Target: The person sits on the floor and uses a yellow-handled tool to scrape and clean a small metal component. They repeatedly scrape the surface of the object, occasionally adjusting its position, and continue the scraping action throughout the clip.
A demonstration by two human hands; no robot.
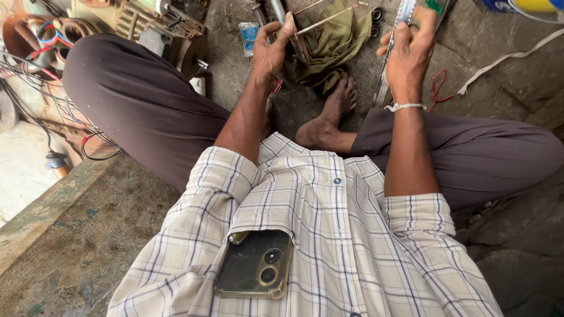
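The person sits cross-legged on a rough grey stone floor point(517, 76), looking down past a checked shirt with a dark smartphone in a clear case point(254, 264) tucked in its chest pocket. The left hand point(270, 54) is stretched forward, its fingers point(286, 29) closed narrowly on a small flat brownish piece point(289, 23) pinched between thumb and fingertips; the piece stands just above the knuckles, beside an olive-green cloth point(332, 42) crossed by thin metal rods point(322, 20). The right hand point(408, 56), with a white thread band at the wrist, is wrapped round a long flat strip of shiny grey metal point(389, 64). The strip runs down from the top edge of the view, passes under the curled fingers point(405, 32) and comes out below the palm toward the right knee. A bare foot point(329, 114) lies between the two hands. Red wire loops point(437, 88) lie on the floor just right of the strip, and a small clear plastic packet point(248, 36) lies left of the left hand.
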